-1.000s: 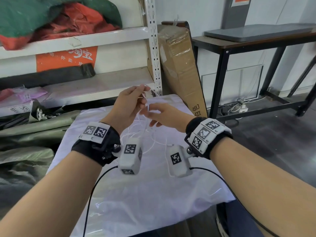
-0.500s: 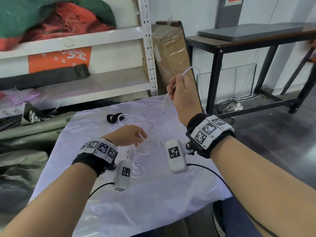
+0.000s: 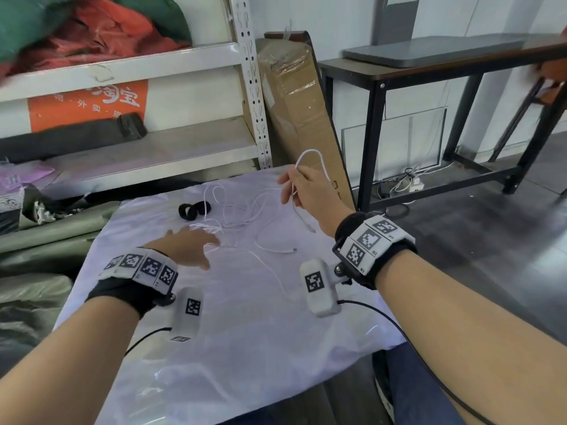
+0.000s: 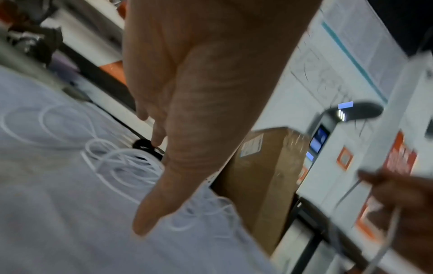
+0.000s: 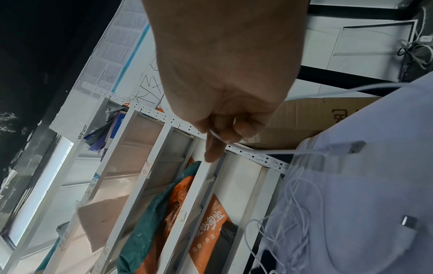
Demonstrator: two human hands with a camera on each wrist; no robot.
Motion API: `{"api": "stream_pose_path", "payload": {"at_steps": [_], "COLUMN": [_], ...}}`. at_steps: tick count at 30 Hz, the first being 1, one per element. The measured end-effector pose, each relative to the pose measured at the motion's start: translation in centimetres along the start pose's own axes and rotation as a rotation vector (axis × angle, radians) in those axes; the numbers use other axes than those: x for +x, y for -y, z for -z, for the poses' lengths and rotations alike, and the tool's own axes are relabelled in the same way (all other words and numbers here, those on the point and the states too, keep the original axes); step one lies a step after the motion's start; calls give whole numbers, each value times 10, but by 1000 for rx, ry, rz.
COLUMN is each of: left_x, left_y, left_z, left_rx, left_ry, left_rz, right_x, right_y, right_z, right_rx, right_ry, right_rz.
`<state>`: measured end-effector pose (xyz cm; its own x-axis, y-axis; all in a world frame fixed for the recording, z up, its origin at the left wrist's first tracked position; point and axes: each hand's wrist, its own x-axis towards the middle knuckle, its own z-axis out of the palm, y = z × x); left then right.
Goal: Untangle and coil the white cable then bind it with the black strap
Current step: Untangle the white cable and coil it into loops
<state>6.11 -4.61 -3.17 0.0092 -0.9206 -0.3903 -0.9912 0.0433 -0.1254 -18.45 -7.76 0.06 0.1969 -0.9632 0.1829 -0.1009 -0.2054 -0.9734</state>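
The white cable [image 3: 242, 210] lies in loose tangled loops on the white-covered table [image 3: 245, 348]. My right hand [image 3: 302, 191] is raised above the table's far right and pinches the cable near one end. A small loop [image 3: 310, 154] sticks up above the fingers, and the plug end [image 3: 311, 230] dangles below. The right wrist view shows that pinch [image 5: 222, 133] and the dangling USB plug [image 5: 356, 147]. The other plug [image 3: 294, 250] lies on the cloth. My left hand [image 3: 190, 246] is flat with spread fingers, low over the near loops [image 4: 126, 163]. The black strap [image 3: 194, 210] lies curled behind them.
A white metal shelf rack [image 3: 251, 87] with bags stands behind the table. A tall cardboard box [image 3: 300, 111] leans at the back right. Beside it is a black-framed desk [image 3: 399, 75]. Grey-green sacks [image 3: 30, 286] lie to the left.
One second ago both hands held the cable together in the air. The left hand has let go, dropped and opened over the table. The right hand pulled right and up, and has now come lower.
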Motion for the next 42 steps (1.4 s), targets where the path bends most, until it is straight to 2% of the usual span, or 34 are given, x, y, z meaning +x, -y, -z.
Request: {"api": "stream_pose_path", "payload": {"at_steps": [2, 4, 6, 8, 10, 13, 15, 18, 20, 25, 28, 31, 33, 35, 37, 39, 42], "left_x": [-7, -14, -19, -16, -10, -4, 0, 7, 9, 7, 6, 4, 1, -3, -6, -11, -20], "left_y": [-14, -34, -51, -60, -62, -54, -44, -29, -20, -13, -18, -27, -33, -38, -45, -51, -60], "left_z": [12, 24, 34, 38, 39, 39, 34, 26, 19, 1, -5, -7, -6, -4, 2, 8, 17], "left_rx": [-297, -471, -484, -407, -405, -597, -799, -1206, -1396, -1646, -1745, -1710, -1581, -1311, -942, -699, -496], "left_ry": [-130, -429, -697, -771, -735, -722, -710, -652, -604, -432, -354, -350, -379, -466, -537, -483, -250], "left_rz": [-121, -237, -373, -501, -525, -373, -267, -185, -166, -68, -95, -139, -141, -131, -141, -207, -312], "right_x": [-3, -6, -11, -16, -20, -21, -22, -21, -18, -2, 5, 10, 12, 11, 8, 3, 2], "right_y": [-1, -1, 2, 8, 12, 12, 10, 8, 10, 11, 8, 6, 4, 3, 4, 5, 2], "right_z": [-1, -4, -8, -10, -10, -4, -2, 1, 5, 13, 18, 19, 16, 13, 9, 6, -1], "right_rx": [-73, -116, -115, -106, -109, -23, 57, 207, 370, 977, 1302, 1358, 1343, 1308, 1229, 1075, 750], "right_ry": [90, 192, 309, 418, 478, 533, 557, 552, 483, 211, 53, -100, -163, -195, -183, -127, -49], "right_rz": [-11, -24, -54, -91, -113, -142, -181, -236, -277, -363, -385, -363, -348, -334, -321, -322, -305]}}
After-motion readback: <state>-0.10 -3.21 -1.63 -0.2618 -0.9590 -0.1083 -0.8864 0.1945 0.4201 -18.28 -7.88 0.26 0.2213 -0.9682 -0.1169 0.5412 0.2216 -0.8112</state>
